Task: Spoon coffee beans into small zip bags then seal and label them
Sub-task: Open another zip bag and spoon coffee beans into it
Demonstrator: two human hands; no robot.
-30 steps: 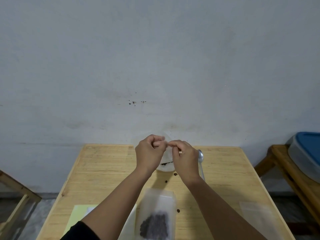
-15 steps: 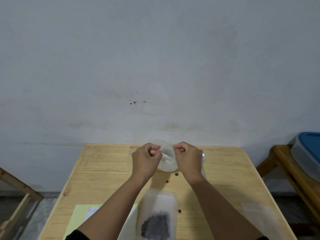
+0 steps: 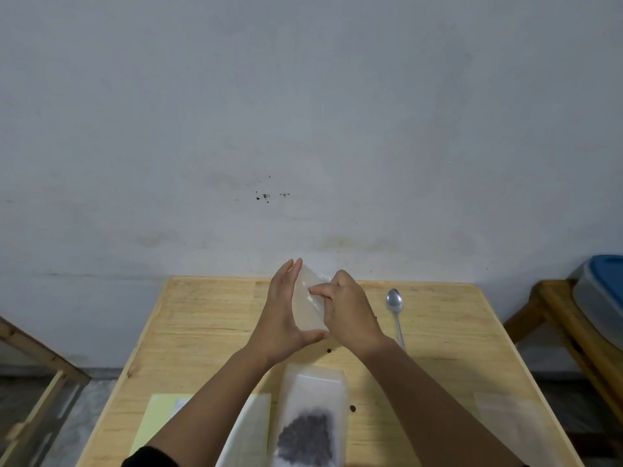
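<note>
A small clear zip bag stands upright above the far middle of the wooden table, held between both hands. My left hand has straight fingers flat against the bag's left side, thumb under its bottom edge. My right hand pinches the bag's right side with curled fingers. A larger clear bag with dark coffee beans lies near the front edge. A metal spoon lies on the table to the right of my right hand.
Two loose beans lie on the table. A yellow sheet and white paper sit at front left, an empty clear bag at front right. A blue-lidded tub rests on a wooden stand at right.
Both hands had been pinching the bag's top with curled fingers. The left hand has now straightened flat along the bag's side, and the bag stands taller between the hands.
</note>
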